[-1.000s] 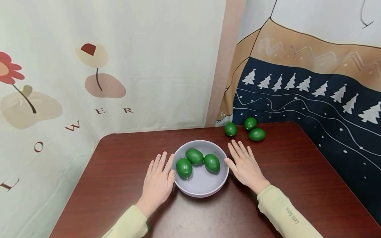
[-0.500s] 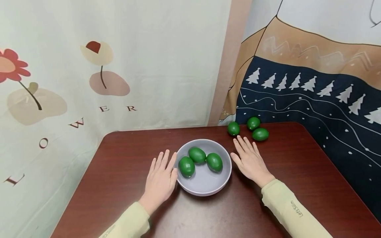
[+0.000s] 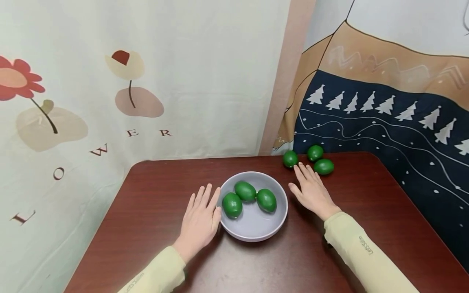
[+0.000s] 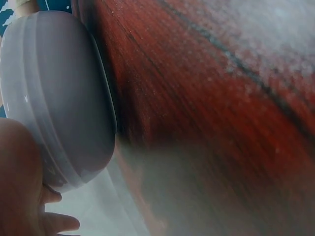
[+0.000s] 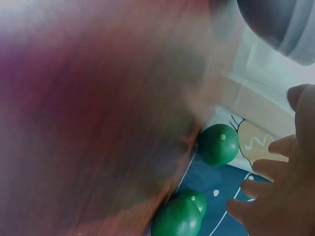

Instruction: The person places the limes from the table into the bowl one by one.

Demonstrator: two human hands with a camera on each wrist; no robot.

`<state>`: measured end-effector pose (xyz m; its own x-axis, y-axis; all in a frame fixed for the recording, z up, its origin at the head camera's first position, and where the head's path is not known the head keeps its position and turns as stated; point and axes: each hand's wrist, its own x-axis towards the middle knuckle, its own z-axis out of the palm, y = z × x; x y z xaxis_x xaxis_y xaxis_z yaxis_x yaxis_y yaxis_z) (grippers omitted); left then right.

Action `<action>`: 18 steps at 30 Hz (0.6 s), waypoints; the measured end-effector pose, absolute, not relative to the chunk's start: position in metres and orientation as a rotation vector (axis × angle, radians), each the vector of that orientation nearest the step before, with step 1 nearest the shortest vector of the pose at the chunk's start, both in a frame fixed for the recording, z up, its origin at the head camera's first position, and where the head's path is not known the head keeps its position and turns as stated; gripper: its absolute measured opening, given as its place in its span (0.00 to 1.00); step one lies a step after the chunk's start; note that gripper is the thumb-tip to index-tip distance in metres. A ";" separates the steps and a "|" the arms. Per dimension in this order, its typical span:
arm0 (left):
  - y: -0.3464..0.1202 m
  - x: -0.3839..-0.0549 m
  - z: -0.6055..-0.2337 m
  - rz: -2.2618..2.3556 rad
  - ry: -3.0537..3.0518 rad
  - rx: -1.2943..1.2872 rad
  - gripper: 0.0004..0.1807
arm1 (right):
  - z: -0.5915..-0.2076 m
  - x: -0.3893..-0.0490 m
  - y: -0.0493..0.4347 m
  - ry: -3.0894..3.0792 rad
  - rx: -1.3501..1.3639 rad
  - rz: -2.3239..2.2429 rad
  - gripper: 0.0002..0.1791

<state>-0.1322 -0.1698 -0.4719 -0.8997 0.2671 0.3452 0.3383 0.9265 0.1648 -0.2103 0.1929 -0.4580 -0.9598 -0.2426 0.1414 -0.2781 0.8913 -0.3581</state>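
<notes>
A pale grey-lilac bowl (image 3: 256,228) stands on the table with three green limes inside: one on the left (image 3: 232,205), one at the back (image 3: 245,191) and one on the right (image 3: 266,200). At the bowl's left side is my left hand (image 3: 199,224), fingers straight, thumb right at the rim; the left wrist view shows it beside the bowl wall (image 4: 69,93). My right hand (image 3: 312,191) is stretched out, holding nothing, its fingertips close to three more limes: a left one (image 3: 290,159), a rear one (image 3: 315,153) and a front one (image 3: 324,167).
The dark red-brown wooden table (image 3: 176,175) ends just behind the outer limes. A white curtain (image 3: 212,81) with flower prints hangs behind it, and a navy cloth (image 3: 351,126) with white trees hangs at the back right.
My right hand has moved away from the bowl, up and right toward the three limes on the table. The left hand stays beside the bowl. The whole view has shifted slightly.
</notes>
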 end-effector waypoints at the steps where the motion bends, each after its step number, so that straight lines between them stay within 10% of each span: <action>1: -0.170 -0.132 -0.472 -0.319 -2.767 -0.448 0.30 | -0.458 -0.212 0.194 -2.963 0.404 0.595 0.39; 18: -0.169 -0.132 -0.469 -0.354 -2.772 -0.451 0.30 | -0.450 -0.254 0.198 -2.921 0.298 0.682 0.33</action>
